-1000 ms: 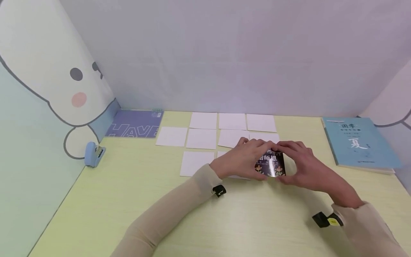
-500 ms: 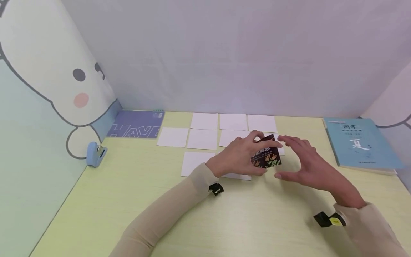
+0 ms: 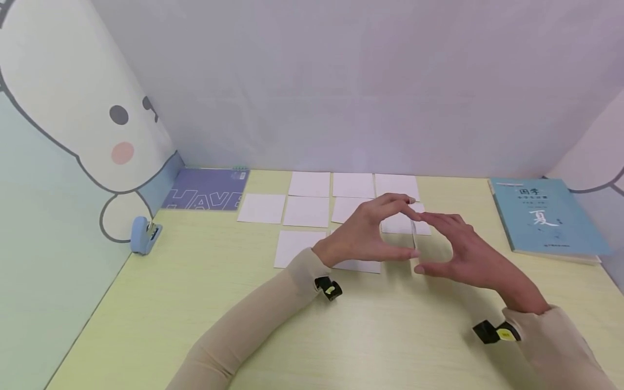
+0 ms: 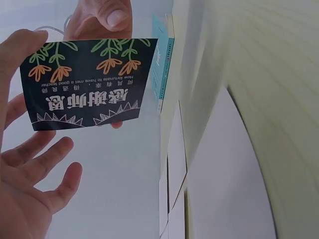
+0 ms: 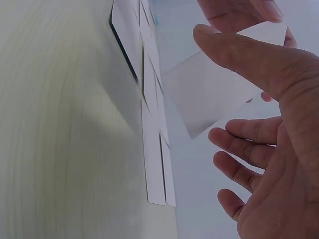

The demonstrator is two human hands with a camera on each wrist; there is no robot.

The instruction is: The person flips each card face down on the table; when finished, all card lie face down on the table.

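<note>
A dark greeting card (image 4: 89, 82) with orange flowers and white lettering stands upright between the hands. The left hand (image 3: 363, 230) pinches it by opposite edges, thumb (image 4: 40, 36) at one and fingers at the other. In the head view the card (image 3: 414, 238) shows only as a thin edge. Its plain white back (image 5: 209, 89) faces the right hand (image 3: 463, 252), whose thumb (image 5: 224, 50) and fingers are spread around it. White cards (image 3: 353, 184) lie in rows beneath and behind the hands.
A blue book (image 3: 546, 216) lies at the far right of the pale table (image 3: 370, 336). At the back left is a purple notebook (image 3: 207, 187), with a light-blue stapler (image 3: 142, 235) in front of it near the left wall. A grey wall (image 3: 341, 97) closes off the back.
The dark card, first face-up between both hands, tilted in the left hand and has turned edge-on to the head view. The right hand drew away from the left, then came close again.
</note>
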